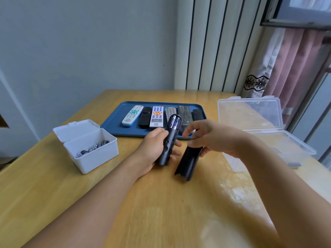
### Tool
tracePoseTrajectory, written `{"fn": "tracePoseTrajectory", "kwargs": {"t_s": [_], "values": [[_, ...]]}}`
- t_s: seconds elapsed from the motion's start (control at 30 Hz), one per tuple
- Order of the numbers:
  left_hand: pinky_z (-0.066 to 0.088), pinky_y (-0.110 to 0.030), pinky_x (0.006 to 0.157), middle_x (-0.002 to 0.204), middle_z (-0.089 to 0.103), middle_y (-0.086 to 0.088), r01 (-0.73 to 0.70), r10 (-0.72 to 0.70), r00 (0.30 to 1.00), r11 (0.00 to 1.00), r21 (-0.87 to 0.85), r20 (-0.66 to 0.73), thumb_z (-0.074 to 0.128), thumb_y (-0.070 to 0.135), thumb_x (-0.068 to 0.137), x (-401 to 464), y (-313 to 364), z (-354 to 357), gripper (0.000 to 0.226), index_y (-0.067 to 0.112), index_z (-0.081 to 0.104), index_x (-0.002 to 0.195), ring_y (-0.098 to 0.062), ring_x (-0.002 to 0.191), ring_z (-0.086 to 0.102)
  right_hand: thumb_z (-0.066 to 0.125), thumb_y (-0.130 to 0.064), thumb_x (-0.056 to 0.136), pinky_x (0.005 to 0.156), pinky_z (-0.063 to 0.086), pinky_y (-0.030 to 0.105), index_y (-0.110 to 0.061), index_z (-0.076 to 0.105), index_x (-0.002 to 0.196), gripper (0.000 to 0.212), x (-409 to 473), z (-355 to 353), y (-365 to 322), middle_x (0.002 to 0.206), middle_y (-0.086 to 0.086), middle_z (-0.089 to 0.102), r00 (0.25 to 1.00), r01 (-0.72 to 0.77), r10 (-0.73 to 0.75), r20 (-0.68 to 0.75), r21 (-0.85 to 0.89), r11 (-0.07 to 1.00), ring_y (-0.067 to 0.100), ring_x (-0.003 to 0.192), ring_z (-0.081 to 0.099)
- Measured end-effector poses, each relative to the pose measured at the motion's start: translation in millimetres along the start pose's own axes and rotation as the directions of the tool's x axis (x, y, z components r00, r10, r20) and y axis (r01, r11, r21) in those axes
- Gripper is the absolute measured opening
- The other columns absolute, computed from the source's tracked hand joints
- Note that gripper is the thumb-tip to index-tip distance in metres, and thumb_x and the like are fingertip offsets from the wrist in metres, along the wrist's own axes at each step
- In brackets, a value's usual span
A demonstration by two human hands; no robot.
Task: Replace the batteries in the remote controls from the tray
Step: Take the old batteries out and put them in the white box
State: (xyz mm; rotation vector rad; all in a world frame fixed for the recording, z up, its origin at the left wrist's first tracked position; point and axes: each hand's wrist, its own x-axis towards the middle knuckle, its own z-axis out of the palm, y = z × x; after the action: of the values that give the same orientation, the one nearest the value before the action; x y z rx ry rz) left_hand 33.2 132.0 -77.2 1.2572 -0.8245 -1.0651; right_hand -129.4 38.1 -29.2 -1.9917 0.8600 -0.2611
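My left hand (154,149) grips a black remote control (169,142), back side up, with its battery bay uncovered and two batteries (173,122) showing at the far end. My right hand (213,138) holds the long black back cover (189,162) by its upper end, its lower end near the table. Behind both hands lies a blue tray (114,119) with several remotes side by side, white, black and grey.
A white open box (93,158) holding several batteries stands at the left on the wooden table (161,212). A clear plastic box (265,133) with its lid raised sits at the right. Wall and curtain are behind.
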Motion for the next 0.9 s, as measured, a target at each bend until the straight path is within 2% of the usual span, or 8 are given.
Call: {"fn": "tracePoseTrajectory", "kwargs": {"t_s": [0.1,0.17,0.23,0.3,0.37,0.4,0.63,0.9], "values": [[0.045,-0.028,0.045,0.071,0.061,-0.010,-0.022,0.022,1.000,0.999,0.048,0.006,0.041,0.031,0.107,-1.4,-0.6,0.8,0.025,0.012,0.053,0.095,-0.021,0.051,0.054,0.074,-0.009,0.088,0.067,0.059,0.029,-0.015,0.066,0.108,0.023,-3.2,5.6,-0.9,0.089,0.007,0.069,0.989,-0.054,0.074,0.126,-0.156,0.986,0.024,0.082,0.068],[0.044,-0.027,0.044,0.068,0.058,-0.006,-0.043,0.042,0.999,0.995,0.094,0.017,0.045,0.038,0.105,-2.9,0.2,0.0,0.028,0.014,0.057,0.099,-0.018,0.050,0.050,0.081,-0.022,0.082,0.067,0.056,0.024,-0.023,0.068,0.107,0.028,-4.8,5.0,-2.1,0.093,0.001,0.074,0.988,-0.039,0.100,0.116,-0.438,0.898,0.020,0.081,0.072],[0.045,-0.027,0.043,0.068,0.058,-0.007,-0.072,0.070,0.997,0.990,0.125,0.018,0.047,0.036,0.104,-3.7,1.0,0.7,0.028,0.012,0.060,0.105,-0.018,0.050,0.051,0.085,-0.026,0.077,0.064,0.050,0.017,-0.023,0.074,0.100,0.026,-1.0,3.7,-4.2,0.092,-0.005,0.074,0.995,0.053,-0.090,-0.036,-0.574,0.817,0.007,0.073,0.067],[0.050,-0.029,0.046,0.070,0.060,-0.011,-0.096,0.096,0.995,0.986,0.135,0.009,0.046,0.030,0.105,-5.1,0.9,3.3,0.026,0.008,0.060,0.104,-0.021,0.051,0.057,0.080,-0.022,0.082,0.065,0.049,0.020,-0.017,0.078,0.091,0.011,3.7,5.7,-8.1,0.087,-0.006,0.075,0.876,0.180,-0.352,-0.331,-0.452,0.874,0.001,0.071,0.064],[0.055,-0.032,0.050,0.075,0.063,-0.014,-0.114,0.113,0.994,0.986,0.126,0.012,0.044,0.025,0.106,-7.0,1.2,7.3,0.024,0.005,0.058,0.107,-0.026,0.055,0.063,0.072,-0.019,0.088,0.072,0.055,0.025,-0.014,0.078,0.091,0.007,9.0,12.9,-10.2,0.087,-0.005,0.074,0.696,0.286,-0.434,-0.572,-0.334,0.898,0.005,0.079,0.067],[0.056,-0.034,0.051,0.076,0.064,-0.015,-0.125,0.123,0.992,0.984,0.126,0.019,0.043,0.023,0.107,-7.7,0.7,9.3,0.023,0.004,0.056,0.109,-0.028,0.056,0.064,0.070,-0.017,0.090,0.075,0.057,0.026,-0.014,0.077,0.093,0.008,11.7,18.4,-10.7,0.090,-0.005,0.074,0.647,0.299,-0.451,-0.615,-0.339,0.892,0.006,0.082,0.068],[0.047,-0.032,0.046,0.073,0.055,-0.014,-0.227,0.224,0.974,0.954,0.198,0.038,0.040,0.020,0.108,-12.0,-2.2,20.4,0.015,0.008,0.048,0.105,-0.026,0.054,0.051,0.067,-0.010,0.092,0.076,0.055,0.023,-0.014,0.076,0.094,0.011,25.5,47.7,-0.2,0.096,-0.004,0.067,0.546,0.319,-0.505,-0.669,-0.392,0.863,0.008,0.083,0.063],[0.047,-0.039,0.043,0.073,0.059,-0.011,-0.280,0.316,0.949,0.864,0.418,-0.018,0.041,0.025,0.107,-9.1,-7.4,17.1,0.015,0.016,0.048,0.096,-0.025,0.048,0.052,0.065,-0.012,0.095,0.077,0.052,0.023,-0.014,0.079,0.098,0.014,23.1,59.6,2.0,0.096,-0.003,0.068,0.515,0.352,-0.491,-0.703,-0.349,0.869,0.008,0.084,0.061]]}}
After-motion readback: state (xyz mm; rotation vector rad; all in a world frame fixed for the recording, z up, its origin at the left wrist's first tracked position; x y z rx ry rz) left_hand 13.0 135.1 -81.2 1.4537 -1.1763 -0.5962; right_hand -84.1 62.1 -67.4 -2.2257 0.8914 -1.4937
